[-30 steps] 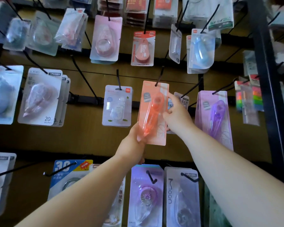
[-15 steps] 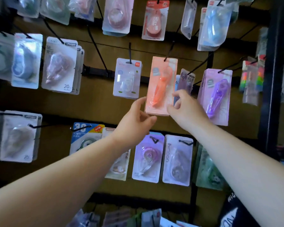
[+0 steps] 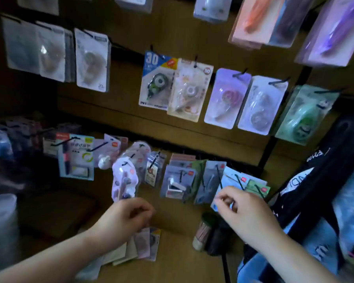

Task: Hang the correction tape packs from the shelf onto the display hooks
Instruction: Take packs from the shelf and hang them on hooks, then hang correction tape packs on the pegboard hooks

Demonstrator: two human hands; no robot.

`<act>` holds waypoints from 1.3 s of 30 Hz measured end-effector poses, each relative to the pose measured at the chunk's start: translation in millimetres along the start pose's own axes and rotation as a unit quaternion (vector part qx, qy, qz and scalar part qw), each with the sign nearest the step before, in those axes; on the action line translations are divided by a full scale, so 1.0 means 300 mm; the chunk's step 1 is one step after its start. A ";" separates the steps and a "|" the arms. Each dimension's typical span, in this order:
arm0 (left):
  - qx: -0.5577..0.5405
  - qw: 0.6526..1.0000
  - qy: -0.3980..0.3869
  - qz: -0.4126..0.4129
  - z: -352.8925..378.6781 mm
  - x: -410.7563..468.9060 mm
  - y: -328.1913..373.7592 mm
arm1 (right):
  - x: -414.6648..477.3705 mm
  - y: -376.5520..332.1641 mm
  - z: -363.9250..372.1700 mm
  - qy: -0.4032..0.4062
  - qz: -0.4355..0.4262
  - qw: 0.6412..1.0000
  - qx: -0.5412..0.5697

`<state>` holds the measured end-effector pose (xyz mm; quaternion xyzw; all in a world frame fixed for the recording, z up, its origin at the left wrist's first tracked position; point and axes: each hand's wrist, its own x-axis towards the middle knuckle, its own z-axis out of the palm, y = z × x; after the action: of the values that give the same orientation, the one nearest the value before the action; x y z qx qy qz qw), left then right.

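Both forearms reach forward and down toward the foot of the display. The left hand (image 3: 127, 218) has loosely curled fingers and sits right over the correction tape packs (image 3: 145, 246), which lie fanned on the shelf (image 3: 178, 258); blur hides whether it grips one. The right hand (image 3: 245, 213), knuckles up and thumb near forefinger, is at the lower edge of the hanging packs (image 3: 207, 186) on the bottom hooks (image 3: 218, 175); I cannot tell whether it pinches one
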<state>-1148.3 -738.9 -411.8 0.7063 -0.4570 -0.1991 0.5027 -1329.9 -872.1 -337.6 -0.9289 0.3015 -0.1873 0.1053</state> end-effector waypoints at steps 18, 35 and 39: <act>0.088 0.954 -0.051 -0.283 0.233 0.146 -0.645 | 0.092 0.270 0.837 -0.223 0.196 0.951 0.087; 0.053 0.875 0.085 -0.474 0.259 0.279 -1.136 | 0.320 0.322 1.366 -0.320 0.300 0.878 0.189; 0.100 0.885 0.089 -0.445 0.272 0.315 -1.208 | 0.370 0.329 1.455 -0.321 0.357 0.847 0.229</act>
<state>-999.7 -834.1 -752.0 0.8967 -0.0651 -0.2916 0.3267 -1118.6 -981.0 -732.8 -0.7148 0.5104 0.1088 0.4655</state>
